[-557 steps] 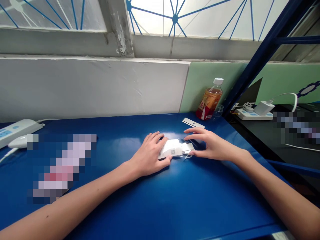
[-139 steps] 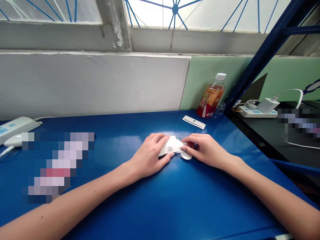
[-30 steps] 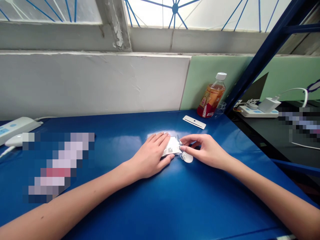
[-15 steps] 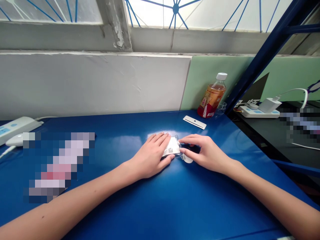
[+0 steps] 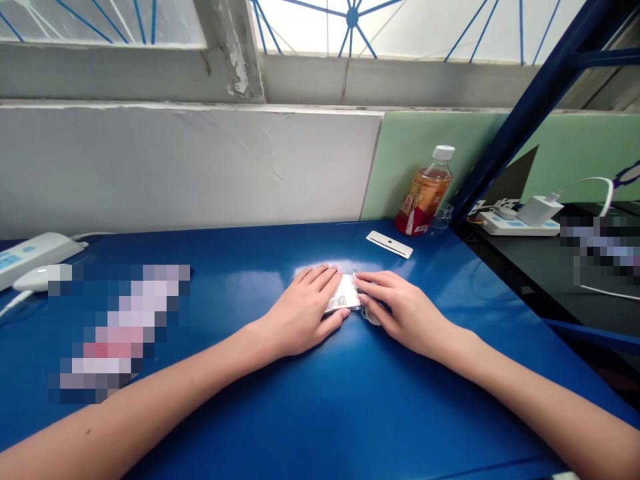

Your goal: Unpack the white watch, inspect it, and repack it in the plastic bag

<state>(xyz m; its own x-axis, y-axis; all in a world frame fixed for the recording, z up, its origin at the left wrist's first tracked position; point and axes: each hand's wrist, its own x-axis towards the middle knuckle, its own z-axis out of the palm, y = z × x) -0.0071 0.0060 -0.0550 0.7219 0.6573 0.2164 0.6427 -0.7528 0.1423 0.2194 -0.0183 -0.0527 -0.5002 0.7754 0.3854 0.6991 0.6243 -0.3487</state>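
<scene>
A small white packet (image 5: pixel 344 297) in clear wrapping lies on the blue table (image 5: pixel 320 413) between my hands. My left hand (image 5: pixel 299 313) lies flat on its left part, fingers stretched and thumb under its near edge. My right hand (image 5: pixel 400 308) rests palm down against the packet's right end, fingertips touching it and covering the clear flap and a small round white tab. Only a strip of the packet with a printed code shows between the hands.
A thin white strip (image 5: pixel 389 244) lies behind the hands. A bottle of orange drink (image 5: pixel 424 193) stands at the back right corner by a blue post (image 5: pixel 520 113). Power strips (image 5: pixel 510 225) (image 5: pixel 30 255) sit right and far left, with a white mouse (image 5: pixel 35 277).
My right hand has slid left and flattened over the packet's clear end and the round tab, which showed half a second ago. My left hand has stayed in place.
</scene>
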